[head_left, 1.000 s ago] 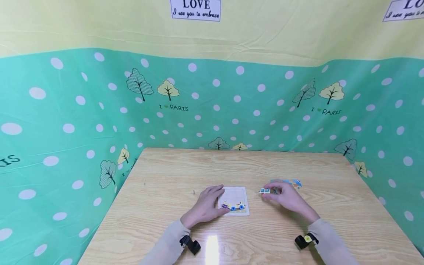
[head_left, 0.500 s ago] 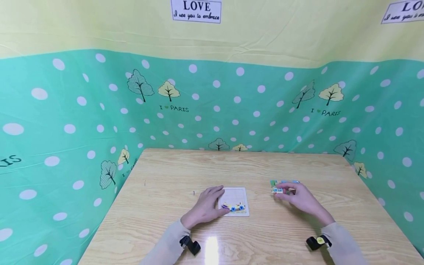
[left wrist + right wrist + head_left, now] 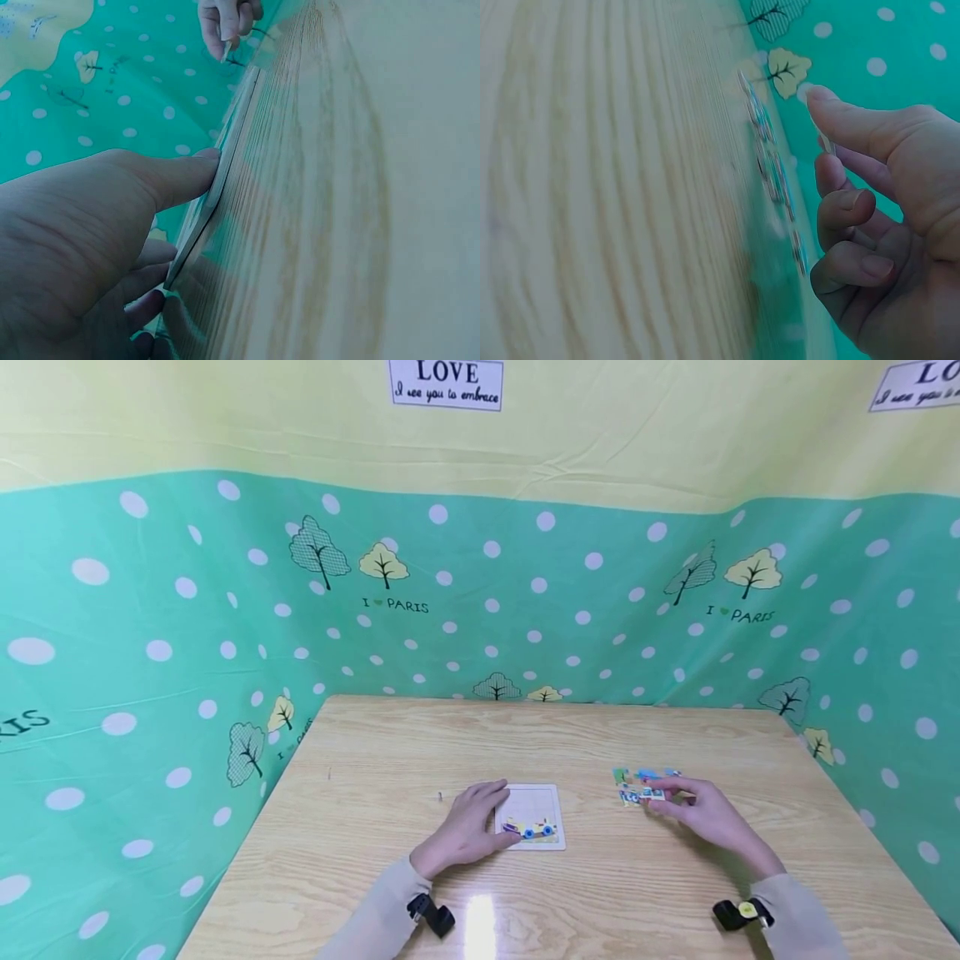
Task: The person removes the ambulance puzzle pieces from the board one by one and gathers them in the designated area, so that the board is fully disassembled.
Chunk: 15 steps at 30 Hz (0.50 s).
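My left hand [image 3: 468, 822] rests along the left side of a small white puzzle tray [image 3: 560, 810]. Its fingers lie by the far left corner and the thumb reaches over the front part; in the left wrist view the thumb [image 3: 180, 176] touches the tray's rim [image 3: 225, 169]. Joined puzzle pieces [image 3: 536, 831] printed with a blue-wheeled vehicle fill the tray's front row. To the right, my right hand [image 3: 708, 817] pinches a puzzle piece [image 3: 654, 793] between thumb and index finger, over the table. Seen edge-on in the right wrist view, that piece [image 3: 826, 142] is partly hidden.
Several loose puzzle pieces [image 3: 647, 774] lie on the wooden table [image 3: 420, 735] beyond and beside my right hand. Another loose piece [image 3: 628, 797] lies just left of the held one. A polka-dot curtain [image 3: 465, 602] hangs behind and at both sides of the table.
My right hand has moved to the right with the pinched puzzle piece, over the loose pieces, uncovering some of them. The left hand and the tray have stayed in place.
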### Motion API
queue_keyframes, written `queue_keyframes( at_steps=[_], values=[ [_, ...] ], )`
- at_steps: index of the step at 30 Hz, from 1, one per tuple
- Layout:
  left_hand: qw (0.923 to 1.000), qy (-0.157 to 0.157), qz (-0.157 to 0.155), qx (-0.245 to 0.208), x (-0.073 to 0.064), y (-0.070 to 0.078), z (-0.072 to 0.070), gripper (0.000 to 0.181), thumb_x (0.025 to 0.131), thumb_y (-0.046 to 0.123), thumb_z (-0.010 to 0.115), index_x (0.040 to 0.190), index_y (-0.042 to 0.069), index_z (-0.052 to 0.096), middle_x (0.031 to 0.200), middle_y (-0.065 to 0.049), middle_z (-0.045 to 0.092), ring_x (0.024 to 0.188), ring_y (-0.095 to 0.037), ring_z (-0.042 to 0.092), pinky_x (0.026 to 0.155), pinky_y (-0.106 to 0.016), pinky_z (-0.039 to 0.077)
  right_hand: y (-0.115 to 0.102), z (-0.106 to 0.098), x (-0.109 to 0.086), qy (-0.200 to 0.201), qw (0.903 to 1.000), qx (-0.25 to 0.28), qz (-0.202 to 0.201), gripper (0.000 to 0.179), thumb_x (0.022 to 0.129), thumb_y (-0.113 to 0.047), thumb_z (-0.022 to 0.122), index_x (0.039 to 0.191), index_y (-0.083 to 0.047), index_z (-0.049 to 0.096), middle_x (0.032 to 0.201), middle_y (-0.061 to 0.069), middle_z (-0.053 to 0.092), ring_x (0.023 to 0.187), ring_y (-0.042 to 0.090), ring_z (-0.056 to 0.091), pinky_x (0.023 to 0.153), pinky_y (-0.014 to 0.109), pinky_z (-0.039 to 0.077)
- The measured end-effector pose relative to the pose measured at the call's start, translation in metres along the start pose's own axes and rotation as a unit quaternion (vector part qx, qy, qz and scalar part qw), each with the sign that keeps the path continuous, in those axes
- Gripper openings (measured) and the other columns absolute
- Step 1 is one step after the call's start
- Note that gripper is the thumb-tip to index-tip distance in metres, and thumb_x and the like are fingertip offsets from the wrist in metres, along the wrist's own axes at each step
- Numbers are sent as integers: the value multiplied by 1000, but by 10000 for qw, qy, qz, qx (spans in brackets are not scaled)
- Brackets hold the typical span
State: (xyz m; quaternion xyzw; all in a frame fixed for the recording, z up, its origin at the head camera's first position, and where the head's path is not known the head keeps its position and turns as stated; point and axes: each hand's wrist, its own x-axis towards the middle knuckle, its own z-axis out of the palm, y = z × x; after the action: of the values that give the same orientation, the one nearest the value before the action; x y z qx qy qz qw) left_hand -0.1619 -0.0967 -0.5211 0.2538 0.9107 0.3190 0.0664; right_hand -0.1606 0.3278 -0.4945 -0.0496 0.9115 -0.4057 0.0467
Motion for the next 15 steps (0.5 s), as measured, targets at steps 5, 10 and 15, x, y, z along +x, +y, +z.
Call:
queue_keyframes(
  at_steps=[5, 10, 15],
  values=[
    [10000, 25, 13, 23, 0, 0, 0, 82, 95, 50, 72, 158, 4, 49, 170, -13, 42, 158, -37, 35, 129, -64, 26, 9, -6, -3, -48, 9999, -130, -59, 48, 96, -33, 80, 135, -7, 72, 99, 6, 63, 73, 8, 48, 56, 25, 43],
    [10000, 17, 2, 16, 0, 0, 0, 81, 95, 50, 72, 158, 4, 49, 170, -12, 41, 158, -37, 35, 129, -63, 25, 18, -10, -5, -122, 9996, -249, -7, 47, 96, -33, 80, 132, -5, 72, 96, 5, 63, 82, 8, 52, 63, 25, 43],
    [10000, 13, -3, 33, 0, -1, 0, 81, 95, 51, 72, 158, 5, 49, 171, -12, 41, 158, -37, 35, 129, -63, 26, 24, -12, -4, -138, 9993, -327, 149, 50, 97, -35, 79, 135, -3, 70, 97, 5, 64, 83, 9, 52, 67, 24, 42]
  ],
)
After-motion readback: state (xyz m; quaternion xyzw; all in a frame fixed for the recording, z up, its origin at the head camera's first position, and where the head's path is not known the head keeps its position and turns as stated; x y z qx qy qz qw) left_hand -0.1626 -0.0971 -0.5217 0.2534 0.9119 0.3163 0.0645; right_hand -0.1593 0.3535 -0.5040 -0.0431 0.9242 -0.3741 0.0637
